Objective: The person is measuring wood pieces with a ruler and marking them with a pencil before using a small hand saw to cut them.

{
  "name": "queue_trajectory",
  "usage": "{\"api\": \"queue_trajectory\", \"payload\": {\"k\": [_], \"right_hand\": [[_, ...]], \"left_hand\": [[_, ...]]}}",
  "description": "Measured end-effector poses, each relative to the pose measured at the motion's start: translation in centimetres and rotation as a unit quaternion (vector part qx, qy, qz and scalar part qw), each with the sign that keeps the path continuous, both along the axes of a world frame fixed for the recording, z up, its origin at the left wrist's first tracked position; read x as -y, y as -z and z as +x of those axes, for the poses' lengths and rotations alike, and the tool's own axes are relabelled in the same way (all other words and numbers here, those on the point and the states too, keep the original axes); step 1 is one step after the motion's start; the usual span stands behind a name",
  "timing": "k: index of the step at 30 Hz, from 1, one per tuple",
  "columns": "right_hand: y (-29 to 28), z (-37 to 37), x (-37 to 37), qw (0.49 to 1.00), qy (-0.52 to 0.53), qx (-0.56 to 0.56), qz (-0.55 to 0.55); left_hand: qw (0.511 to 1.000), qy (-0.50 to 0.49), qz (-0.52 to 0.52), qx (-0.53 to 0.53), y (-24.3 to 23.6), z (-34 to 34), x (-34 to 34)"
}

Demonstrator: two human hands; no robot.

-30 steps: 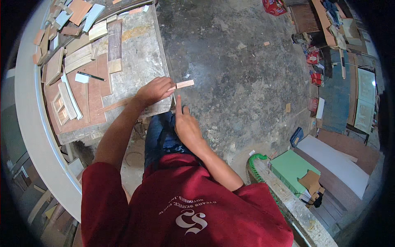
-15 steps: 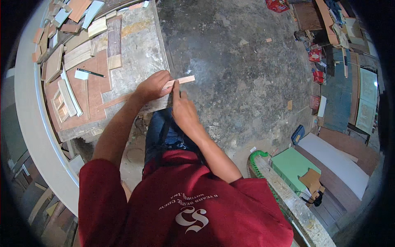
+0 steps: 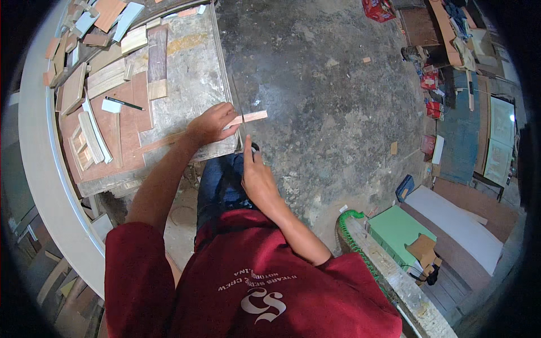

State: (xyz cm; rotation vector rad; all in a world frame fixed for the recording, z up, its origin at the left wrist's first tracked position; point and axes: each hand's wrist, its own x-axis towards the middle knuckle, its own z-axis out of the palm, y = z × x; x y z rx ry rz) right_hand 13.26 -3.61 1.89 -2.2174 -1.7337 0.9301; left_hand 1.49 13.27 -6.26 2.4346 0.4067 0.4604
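My left hand is closed round a narrow strip of pale wood and presses it against the right edge of the worktable. The strip's free end sticks out past that edge over the floor. My right hand grips a handsaw by its dark handle, forefinger stretched along it. Seen nearly edge-on, the thin blade lies across the strip just right of my left fingers. Most of the handle is hidden by my right hand.
Wood offcuts crowd the table's left side, along with a dark pencil and a small wooden frame. A green box, a green coiled hose and boards stand at the lower right. Red packages line the right side.
My right hand has drawn back toward my body with the saw, showing more of its handle and blade. My left hand still holds the strip at the table edge.
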Motion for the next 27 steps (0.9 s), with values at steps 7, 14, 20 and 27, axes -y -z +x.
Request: {"api": "queue_trajectory", "payload": {"k": [7,14,20,27], "right_hand": [[1.6,0.5,-2.0,0.997,0.01,-0.002,0.072],[2.2,0.7,-4.1,0.999,0.014,0.005,0.05],[0.7,0.1,0.1,1.0,-0.014,-0.006,-0.006],[0.8,0.8,-2.2,0.999,0.002,-0.035,0.036]], "left_hand": [[1.0,-0.006,0.025,-0.002,0.9,0.5,-0.3],[1.0,0.007,0.014,-0.005,0.0,0.8,-0.8],[1.0,-0.002,0.0,-0.026,0.8,-0.1,-0.4],[1.0,0.0,0.024,0.019,1.2,0.4,-0.6]]}}
